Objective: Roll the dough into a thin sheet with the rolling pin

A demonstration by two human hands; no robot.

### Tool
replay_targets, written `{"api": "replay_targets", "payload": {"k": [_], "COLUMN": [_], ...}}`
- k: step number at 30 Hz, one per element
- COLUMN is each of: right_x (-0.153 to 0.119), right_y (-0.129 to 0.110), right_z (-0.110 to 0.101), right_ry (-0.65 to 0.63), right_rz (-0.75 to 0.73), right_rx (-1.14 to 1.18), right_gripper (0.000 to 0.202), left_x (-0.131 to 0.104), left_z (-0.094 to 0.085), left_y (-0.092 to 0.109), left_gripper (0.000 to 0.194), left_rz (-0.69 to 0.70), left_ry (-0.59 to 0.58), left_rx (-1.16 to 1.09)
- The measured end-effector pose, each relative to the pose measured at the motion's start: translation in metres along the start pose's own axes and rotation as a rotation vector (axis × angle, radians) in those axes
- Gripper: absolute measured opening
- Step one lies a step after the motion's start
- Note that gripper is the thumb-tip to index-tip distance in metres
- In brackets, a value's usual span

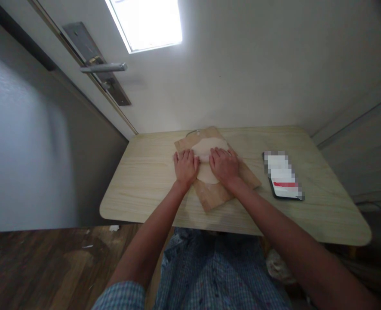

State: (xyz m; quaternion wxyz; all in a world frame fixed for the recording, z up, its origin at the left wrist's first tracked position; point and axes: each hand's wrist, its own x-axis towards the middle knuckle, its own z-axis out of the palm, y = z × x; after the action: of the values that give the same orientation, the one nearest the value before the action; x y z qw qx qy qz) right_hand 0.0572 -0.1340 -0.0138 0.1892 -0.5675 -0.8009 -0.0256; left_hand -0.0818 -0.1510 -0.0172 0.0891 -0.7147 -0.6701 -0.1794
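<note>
A pale, round, flat sheet that looks like dough [207, 175] lies on a piece of brown paper or thin board [214, 197], set at an angle on the table. Across the sheet runs a light rod like a rolling pin [204, 159], visible between my hands; its outer ends look faint and blurred. My left hand [186, 165] is closed over the rod's left part, fingers curved forward. Over its right part, my right hand [224, 163] is closed in the same way, palm down. The hands are a short gap apart and cover much of the rod.
A phone with a lit, partly pixelated screen [282, 175] lies on the wooden table [139, 176], right of my hands. Behind the table stands a white door with a metal handle [105, 67] and a bright window [148, 21]. White scraps [114, 228] lie on the floor at left.
</note>
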Motion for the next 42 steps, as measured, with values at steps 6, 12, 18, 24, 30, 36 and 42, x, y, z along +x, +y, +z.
{"api": "replay_targets", "payload": {"k": [6,12,18,24,30,36,42], "right_x": [0.006,0.023,0.043,0.066,0.096,0.113,0.130], "right_y": [0.002,0.005,0.009,0.015,0.021,0.026,0.032], "right_z": [0.002,0.002,0.007,0.008,0.008,0.013,0.019], "right_ry": [-0.019,-0.046,-0.052,-0.070,-0.162,-0.137,-0.122], "right_rz": [0.004,0.022,0.073,0.069,0.092,0.087,0.112], "right_rx": [0.010,-0.017,-0.041,-0.039,-0.062,-0.065,-0.071], "right_gripper": [0.043,0.043,0.044,0.042,0.037,0.040,0.038], "left_x": [0.006,0.025,0.045,0.069,0.097,0.116,0.136], "left_z": [0.004,0.007,0.012,0.021,0.027,0.032,0.040], "left_y": [-0.001,-0.001,-0.001,-0.001,-0.004,-0.004,-0.006], "left_gripper": [0.044,0.045,0.044,0.042,0.044,0.053,0.056], "left_rz": [-0.011,-0.010,-0.012,-0.025,-0.042,-0.140,-0.212], "left_ry": [-0.011,-0.062,-0.061,-0.091,-0.135,-0.186,-0.203], "left_rx": [-0.010,-0.007,0.025,-0.021,-0.056,-0.021,-0.046]}}
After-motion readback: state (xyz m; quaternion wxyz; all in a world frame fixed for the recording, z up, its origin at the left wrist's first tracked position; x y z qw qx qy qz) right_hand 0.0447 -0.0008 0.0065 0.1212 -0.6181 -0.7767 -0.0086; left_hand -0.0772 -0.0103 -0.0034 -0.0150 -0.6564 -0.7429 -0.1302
